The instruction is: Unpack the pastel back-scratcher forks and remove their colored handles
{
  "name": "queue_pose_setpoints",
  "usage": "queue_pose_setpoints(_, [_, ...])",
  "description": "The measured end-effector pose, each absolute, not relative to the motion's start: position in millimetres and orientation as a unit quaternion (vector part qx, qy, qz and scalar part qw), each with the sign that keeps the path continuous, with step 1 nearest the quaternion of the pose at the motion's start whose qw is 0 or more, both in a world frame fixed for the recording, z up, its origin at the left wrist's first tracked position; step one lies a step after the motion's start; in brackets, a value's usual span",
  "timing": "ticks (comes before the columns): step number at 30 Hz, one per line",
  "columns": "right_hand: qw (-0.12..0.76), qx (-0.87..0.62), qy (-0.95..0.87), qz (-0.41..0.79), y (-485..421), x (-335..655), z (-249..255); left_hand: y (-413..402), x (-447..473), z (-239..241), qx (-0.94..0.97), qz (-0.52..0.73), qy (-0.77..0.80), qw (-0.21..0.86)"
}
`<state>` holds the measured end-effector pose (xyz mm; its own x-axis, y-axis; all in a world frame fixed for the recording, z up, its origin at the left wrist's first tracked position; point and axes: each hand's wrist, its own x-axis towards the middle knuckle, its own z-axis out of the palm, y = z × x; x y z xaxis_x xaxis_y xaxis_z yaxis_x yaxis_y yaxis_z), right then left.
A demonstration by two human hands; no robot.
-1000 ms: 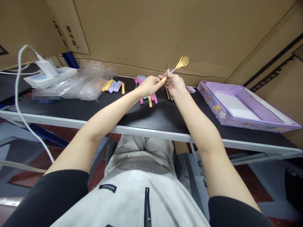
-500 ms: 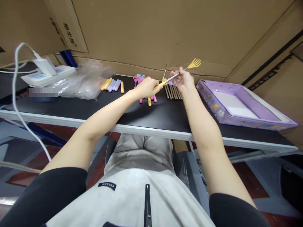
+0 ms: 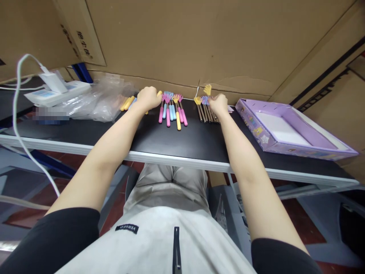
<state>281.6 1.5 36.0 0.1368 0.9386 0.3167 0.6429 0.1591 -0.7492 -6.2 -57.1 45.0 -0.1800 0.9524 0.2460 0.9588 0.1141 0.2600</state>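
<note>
My left hand is curled over a yellow handle, right by a small pile of loose pastel handles on the black table. My right hand is closed on a thin metal rod with a yellow claw head, held low over a row of bare metal rods. Between my hands lies a bunch of small back-scratchers with pink, blue and yellow handles.
A purple tray-like box sits at the table's right end. Crumpled clear plastic bags and a white device with a charger and cable lie at the left. Cardboard sheets wall off the back.
The yellow handle and its rod have come apart. My left hand moved left to the handle pile with the handle, and my right hand lowered the clawed rod to the row of rods.
</note>
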Motion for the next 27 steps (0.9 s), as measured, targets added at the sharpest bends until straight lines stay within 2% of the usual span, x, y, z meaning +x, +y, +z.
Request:
queue_pose_setpoints(3, [0.316, -0.686, -0.649, 0.089, -4, 265, 34, -52, -16, 41, -0.617, -0.166, -0.769, 0.001])
queue_pose_setpoints(7, [0.274, -0.691, -0.666, 0.058, -7, 255, 31, -47, -30, 39, -0.595, -0.174, -0.784, -0.02])
queue_pose_setpoints(27, [0.29, -0.655, -0.697, 0.036, -8, 252, 20, -42, -30, 30, -0.555, -0.161, -0.816, -0.03])
